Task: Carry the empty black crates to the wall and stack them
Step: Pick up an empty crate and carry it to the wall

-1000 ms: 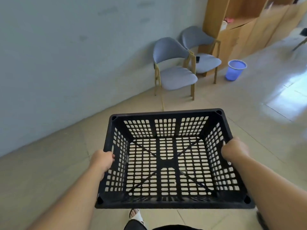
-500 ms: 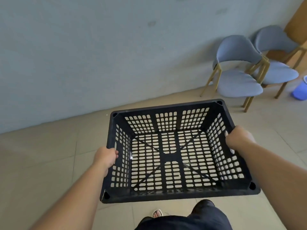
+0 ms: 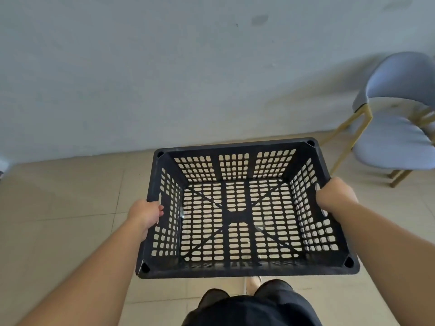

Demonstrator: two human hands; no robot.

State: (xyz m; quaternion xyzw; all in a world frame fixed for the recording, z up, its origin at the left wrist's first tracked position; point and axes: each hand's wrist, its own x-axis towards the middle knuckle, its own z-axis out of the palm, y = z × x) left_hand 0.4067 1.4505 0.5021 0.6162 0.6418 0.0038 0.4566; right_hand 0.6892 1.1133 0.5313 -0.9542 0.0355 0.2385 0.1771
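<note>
Crate (image 3: 244,208), empty and black, hangs level above the floor (image 3: 58,208) just short of the wall (image 3: 164,78), left hand (image 3: 146,214) and right hand (image 3: 335,195) each curled tight around a side handle, so one slipping grip would likely tip and drop it.

we've got one black crate (image 3: 244,208) in the lower middle of the frame, perforated grid walls and floor, empty, open side up, roughly level, held above the tiles
</note>
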